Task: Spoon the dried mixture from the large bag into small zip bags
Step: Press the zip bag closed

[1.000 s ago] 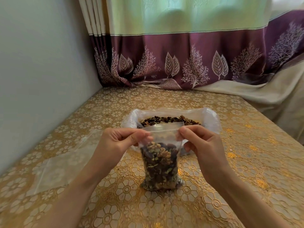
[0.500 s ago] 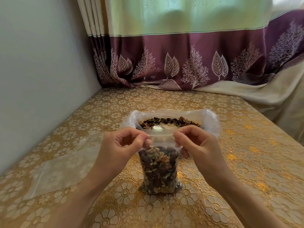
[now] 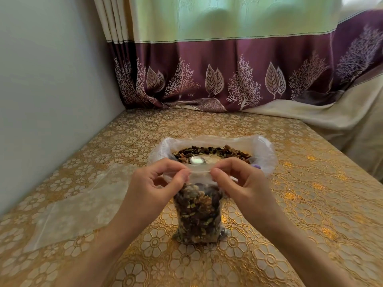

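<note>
A small clear zip bag [image 3: 198, 214], packed with dark dried mixture, stands upright on the gold tablecloth [image 3: 310, 193]. My left hand [image 3: 157, 185] pinches the left end of its top strip and my right hand [image 3: 240, 181] pinches the right end. The strip between them looks pressed flat. Just behind stands the large clear bag [image 3: 263, 154] with its rim rolled down, holding more mixture [image 3: 209, 151]. A metal spoon [image 3: 197, 160] lies in it; its handle is hidden.
Several empty clear zip bags [image 3: 83, 204] lie flat on the cloth to the left. A grey wall runs along the left side. A purple and green curtain [image 3: 228, 79] hangs at the back. The table edge falls away at the right.
The top flap of the small bag stood up a second ago; now it is folded down into a flat strip, and my hands sit lower on it, a little farther apart.
</note>
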A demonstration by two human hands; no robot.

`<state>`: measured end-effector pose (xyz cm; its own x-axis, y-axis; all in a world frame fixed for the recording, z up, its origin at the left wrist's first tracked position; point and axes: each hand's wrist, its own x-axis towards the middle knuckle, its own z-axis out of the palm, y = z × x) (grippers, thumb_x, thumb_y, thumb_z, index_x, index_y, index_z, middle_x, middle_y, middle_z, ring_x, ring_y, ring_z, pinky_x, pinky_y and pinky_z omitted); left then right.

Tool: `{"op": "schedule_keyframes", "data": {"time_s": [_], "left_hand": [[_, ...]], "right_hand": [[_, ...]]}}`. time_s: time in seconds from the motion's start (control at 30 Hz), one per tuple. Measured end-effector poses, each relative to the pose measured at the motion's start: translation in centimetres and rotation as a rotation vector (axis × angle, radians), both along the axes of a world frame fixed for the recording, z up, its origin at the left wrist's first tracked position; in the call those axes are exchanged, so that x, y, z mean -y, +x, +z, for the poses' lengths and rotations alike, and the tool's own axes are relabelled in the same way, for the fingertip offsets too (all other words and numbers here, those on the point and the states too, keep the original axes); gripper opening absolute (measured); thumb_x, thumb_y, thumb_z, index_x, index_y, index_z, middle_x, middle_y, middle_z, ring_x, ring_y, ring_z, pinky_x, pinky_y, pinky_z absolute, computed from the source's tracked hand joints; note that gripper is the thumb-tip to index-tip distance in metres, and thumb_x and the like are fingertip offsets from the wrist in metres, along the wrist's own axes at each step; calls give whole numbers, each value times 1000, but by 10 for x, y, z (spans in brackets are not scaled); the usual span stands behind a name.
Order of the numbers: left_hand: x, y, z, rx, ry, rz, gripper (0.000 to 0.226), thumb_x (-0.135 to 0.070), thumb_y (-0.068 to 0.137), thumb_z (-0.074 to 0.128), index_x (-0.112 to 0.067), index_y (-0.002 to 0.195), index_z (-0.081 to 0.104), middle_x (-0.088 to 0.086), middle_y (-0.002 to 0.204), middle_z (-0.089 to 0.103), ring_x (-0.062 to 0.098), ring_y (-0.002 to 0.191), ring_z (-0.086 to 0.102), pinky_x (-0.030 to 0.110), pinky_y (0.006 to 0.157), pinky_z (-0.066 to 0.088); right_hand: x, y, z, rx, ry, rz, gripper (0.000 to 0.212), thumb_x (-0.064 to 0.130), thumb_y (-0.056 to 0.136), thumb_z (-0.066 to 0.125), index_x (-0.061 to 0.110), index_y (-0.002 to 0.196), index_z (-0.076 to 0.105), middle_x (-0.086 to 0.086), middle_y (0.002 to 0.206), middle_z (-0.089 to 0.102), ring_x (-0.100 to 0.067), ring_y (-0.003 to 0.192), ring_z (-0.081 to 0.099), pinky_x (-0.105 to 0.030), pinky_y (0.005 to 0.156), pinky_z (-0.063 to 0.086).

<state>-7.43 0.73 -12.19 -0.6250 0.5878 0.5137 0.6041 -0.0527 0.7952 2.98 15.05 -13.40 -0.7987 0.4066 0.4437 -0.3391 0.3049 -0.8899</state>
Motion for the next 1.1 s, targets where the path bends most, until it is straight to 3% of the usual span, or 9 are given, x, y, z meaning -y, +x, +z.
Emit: {"op": "schedule_keyframes", "data": {"time_s": [0.07,0.2,0.33,0.4,0.47,0.57,0.73,0.97,1.1], "left_hand": [[1,0,0,-11,2,7,12,-33,71,63,-24,75,70,-8,70,70,7,57,62,15,44,45],[0,1,-1,-18,9,11,13,-38,71,63,-26,73,70,-1,72,70,20,63,64,36,49,52],[-1,0,-2,-56,-18,-35,7,-25,84,65,-23,80,70,-4,73,70,7,68,65,12,55,48],[-1,1,-2,-104,-35,-33,8,-26,80,62,-25,82,70,-8,75,70,8,69,64,12,56,48],[-1,3,-2,-130,-33,-21,12,-35,78,60,-28,81,70,-7,75,69,15,66,63,23,56,51],[-1,2,-3,-133,-23,-3,7,-33,79,69,-27,79,70,-7,75,69,16,66,63,32,62,52],[-2,5,-4,-125,-19,13,10,-35,78,64,-27,77,69,-7,73,69,16,66,63,33,61,52],[-4,7,-1,-160,-30,-21,5,-21,80,66,-20,82,70,-11,77,69,5,68,64,14,61,50],[-6,10,0,-209,-17,-29,10,-26,77,67,-17,80,69,-12,76,67,-6,64,59,4,59,41]], "right_hand": [[1,0,1,-21,-4,-18,15,8,85,61,20,78,65,14,66,63,2,58,55,-11,52,42],[3,1,1,-36,22,-54,14,10,86,62,22,79,65,3,74,65,-6,63,59,-18,58,50],[4,1,0,-20,30,-36,12,9,85,63,21,82,66,-2,78,65,-23,74,62,-33,65,53],[4,0,0,-12,38,-30,13,8,84,65,21,83,68,-1,79,67,-24,75,63,-35,66,53],[4,0,1,-12,49,-23,13,9,84,65,21,83,69,2,80,68,-18,72,64,-29,60,54],[3,0,2,-23,51,0,14,7,83,66,21,81,69,9,74,66,-3,64,58,-12,56,45],[4,0,2,-10,70,-14,16,6,83,67,21,78,69,8,70,65,-2,62,57,-12,56,43],[6,1,3,-11,83,-17,15,7,83,66,22,81,67,5,74,67,-11,67,62,-14,61,48],[7,1,3,-9,101,-16,10,11,82,67,21,82,67,7,74,66,-5,68,61,-13,62,46]]}}
